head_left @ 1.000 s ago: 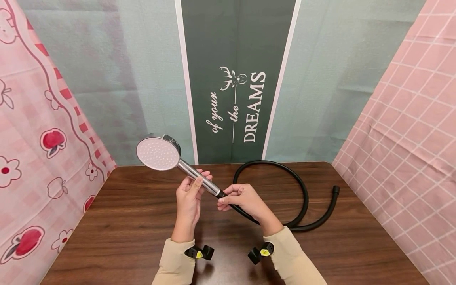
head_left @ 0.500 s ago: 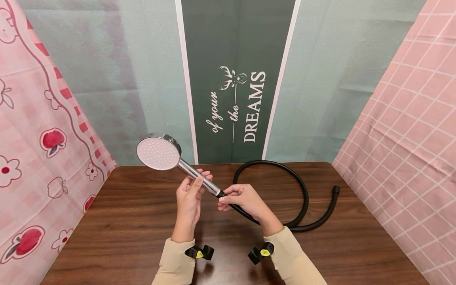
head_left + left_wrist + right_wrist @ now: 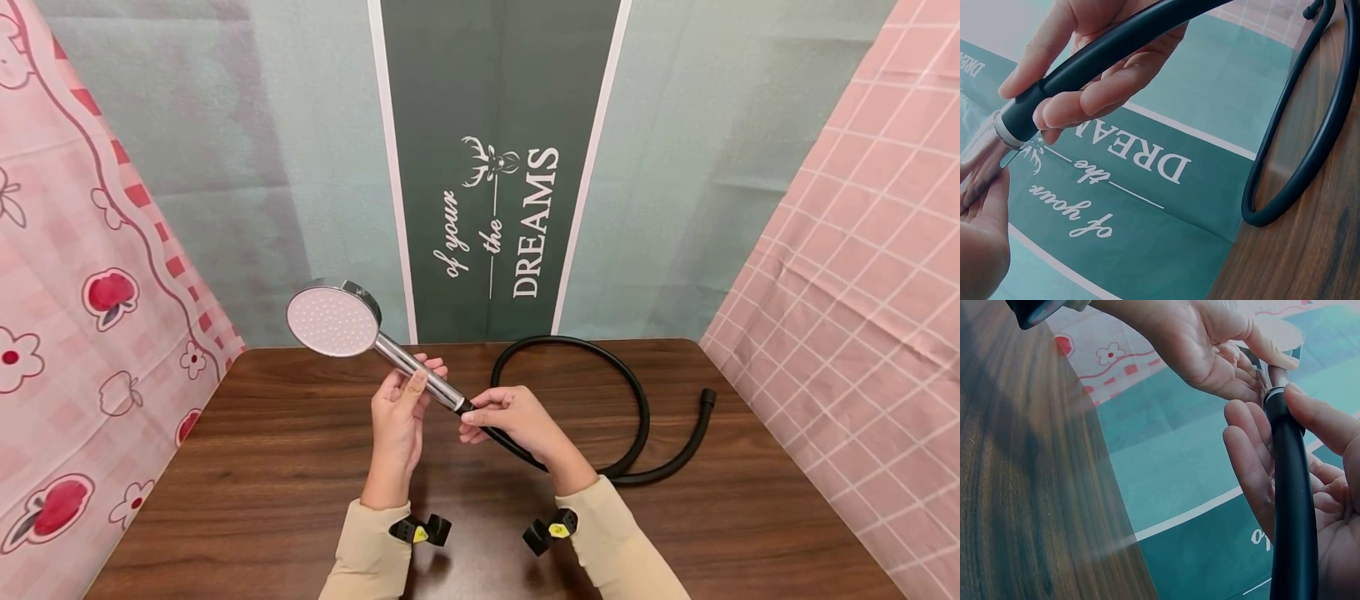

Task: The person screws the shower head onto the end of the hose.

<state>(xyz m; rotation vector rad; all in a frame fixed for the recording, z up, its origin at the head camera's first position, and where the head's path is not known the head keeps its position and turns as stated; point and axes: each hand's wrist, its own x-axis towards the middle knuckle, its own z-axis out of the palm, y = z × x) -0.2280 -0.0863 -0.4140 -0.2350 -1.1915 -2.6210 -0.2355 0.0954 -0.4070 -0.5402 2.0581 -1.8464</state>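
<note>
A chrome shower head (image 3: 333, 322) with a pale round spray face is held up over the table, its face tilted toward the head camera. My left hand (image 3: 401, 417) grips its handle, thumb lying along the near side. At the handle's lower end, my right hand (image 3: 510, 421) pinches the black end fitting of a shower hose (image 3: 645, 417) between thumb and fingers. In the left wrist view the hose fitting (image 3: 1019, 115) meets the handle's silver rim, with no clear gap. From there the hose runs under the right wrist and loops on the table.
The brown wooden table (image 3: 262, 467) carries the looped hose, whose free end (image 3: 707, 400) lies at the right. Cloth hangings stand around it: pink fruit print (image 3: 112, 375) on the left, green lettered cloth (image 3: 495, 75) behind, pink grid cloth (image 3: 847, 275) on the right.
Both hands keep the same hold and place; the right fingers shift only very slightly at the hose fitting. The view itself tilts a touch.
</note>
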